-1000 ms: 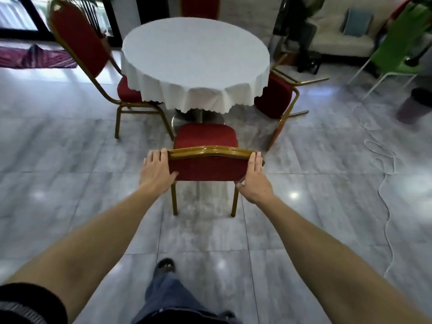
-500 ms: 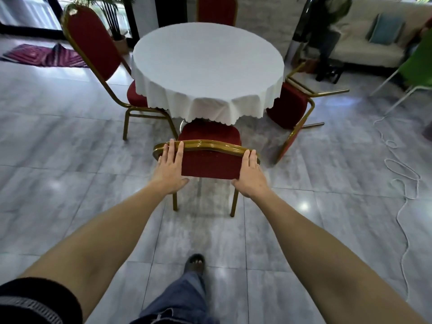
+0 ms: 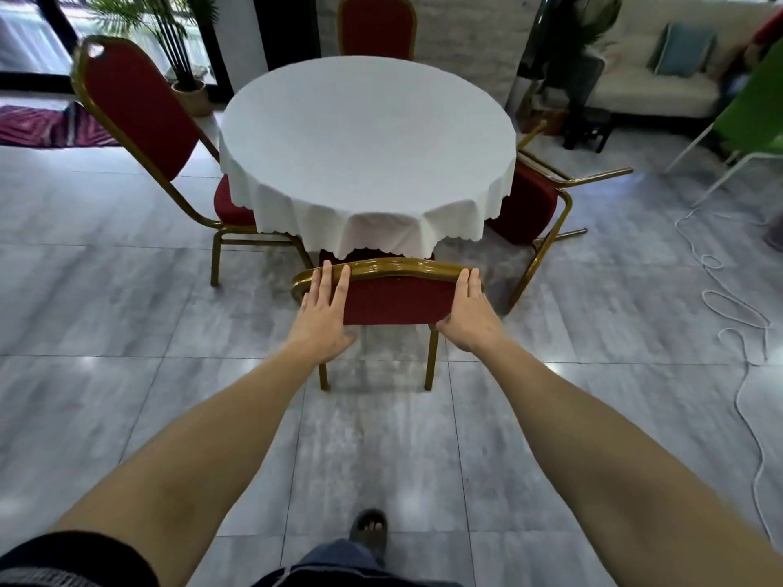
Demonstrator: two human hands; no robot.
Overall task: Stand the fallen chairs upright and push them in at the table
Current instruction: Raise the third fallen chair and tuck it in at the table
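Observation:
A round table (image 3: pixel 368 133) with a white cloth stands ahead. The near red chair (image 3: pixel 398 296) with a gold frame is upright, its seat mostly under the cloth. My left hand (image 3: pixel 324 309) lies flat on the left of its backrest, fingers reaching the top rail. My right hand (image 3: pixel 468 313) presses flat on the right edge. A second red chair (image 3: pixel 135 108) stands upright at the table's left, and a third (image 3: pixel 377 25) at the far side. A fourth red chair (image 3: pixel 525 205) lies tipped over at the table's right, legs pointing right.
A white cord (image 3: pixel 741 315) snakes over the grey tiles at right. A green chair (image 3: pixel 754 116) and a pale sofa (image 3: pixel 648 86) stand at the back right. A potted plant (image 3: pixel 190 95) and a striped rug (image 3: pixel 38 125) are at the back left.
The near chair has slid forward until its seat went under the tablecloth. I have stepped closer, and my fingers have flattened against the backrest.

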